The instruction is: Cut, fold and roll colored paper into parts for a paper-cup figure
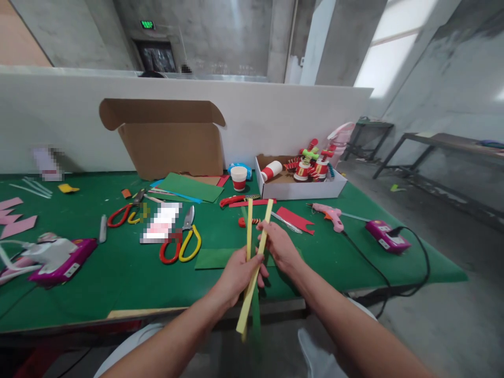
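Two long yellow paper strips [249, 226] cross in front of me above the table's front edge. My left hand [241, 274] is closed round both strips at the crossing. One strip slants up to the right, and my right hand [279, 245] pinches it near its upper part. A green strip [256, 315] hangs below my left hand; how it is held is hidden. Behind the hands lie a green paper piece [212, 259] and a small red piece with a coil [246, 222].
Red-and-yellow scissors [184, 241] lie left of my hands. A pink glue gun [333, 215] with its cord and a purple power strip [388, 236] are at right. Behind stand a paper cup [239, 178] and a white box [303, 190] of cup figures. Another purple power strip [65, 268] sits at left.
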A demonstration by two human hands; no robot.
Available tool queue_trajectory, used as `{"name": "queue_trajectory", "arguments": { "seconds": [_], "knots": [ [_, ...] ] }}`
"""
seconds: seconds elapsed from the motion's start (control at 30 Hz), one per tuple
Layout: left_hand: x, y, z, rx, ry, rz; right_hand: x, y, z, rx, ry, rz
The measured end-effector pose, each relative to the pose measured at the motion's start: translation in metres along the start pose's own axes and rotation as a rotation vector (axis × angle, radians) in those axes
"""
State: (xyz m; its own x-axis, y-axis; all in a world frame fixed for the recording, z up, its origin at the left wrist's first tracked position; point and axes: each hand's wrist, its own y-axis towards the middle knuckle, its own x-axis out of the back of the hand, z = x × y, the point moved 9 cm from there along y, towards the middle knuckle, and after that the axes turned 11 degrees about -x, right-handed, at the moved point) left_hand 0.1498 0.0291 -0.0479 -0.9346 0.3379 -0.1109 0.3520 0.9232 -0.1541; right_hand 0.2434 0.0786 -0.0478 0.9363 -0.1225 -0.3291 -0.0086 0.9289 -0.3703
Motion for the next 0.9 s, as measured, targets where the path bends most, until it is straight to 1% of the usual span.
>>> {"name": "queue_trajectory", "arguments": {
  "seconds": [0.07, 0.17, 0.23, 0.33, 0.4, 0.5, 0.57, 0.6, 0.67, 0.73, 0.77, 0.8, 0.9],
  "knots": [
    [0.011, 0.004, -0.008, -0.076, 0.079, -0.041, -0.003, -0.002, 0.004, 0.022, -0.083, 0.067],
    [0.022, 0.008, -0.016, -0.146, 0.185, -0.05, -0.003, -0.006, 0.015, 0.068, -0.165, 0.11],
    [0.026, 0.009, -0.02, -0.195, 0.268, -0.052, -0.006, -0.008, 0.019, 0.072, -0.194, 0.147],
    [0.025, 0.009, -0.026, -0.289, 0.395, -0.054, -0.009, -0.011, 0.02, 0.058, -0.189, 0.19],
    [0.022, 0.007, -0.025, -0.307, 0.419, -0.038, -0.009, -0.011, 0.019, 0.043, -0.162, 0.186],
    [0.022, 0.006, -0.023, -0.279, 0.391, 0.044, -0.013, -0.013, 0.009, -0.024, -0.18, 0.217],
    [0.031, 0.008, -0.033, -0.312, 0.48, 0.083, -0.018, -0.016, 0.001, -0.067, -0.257, 0.252],
    [0.04, 0.011, -0.043, -0.351, 0.599, 0.075, -0.019, -0.017, -0.003, -0.076, -0.307, 0.261],
    [0.058, 0.024, -0.067, -0.417, 0.933, 0.021, -0.021, -0.019, -0.007, -0.065, -0.402, 0.262],
    [0.067, 0.044, -0.089, -0.453, 1.277, -0.04, -0.021, -0.018, -0.011, -0.043, -0.458, 0.256],
    [0.065, 0.057, -0.095, -0.452, 1.427, -0.028, -0.021, -0.017, -0.012, -0.033, -0.471, 0.252],
    [0.058, 0.071, -0.099, -0.482, 1.551, 0.019, -0.021, -0.016, -0.013, -0.024, -0.48, 0.245],
    [0.034, 0.114, -0.105, -0.538, 1.618, 0.062, -0.02, -0.009, -0.017, -0.004, -0.51, 0.227]
  ]
}}
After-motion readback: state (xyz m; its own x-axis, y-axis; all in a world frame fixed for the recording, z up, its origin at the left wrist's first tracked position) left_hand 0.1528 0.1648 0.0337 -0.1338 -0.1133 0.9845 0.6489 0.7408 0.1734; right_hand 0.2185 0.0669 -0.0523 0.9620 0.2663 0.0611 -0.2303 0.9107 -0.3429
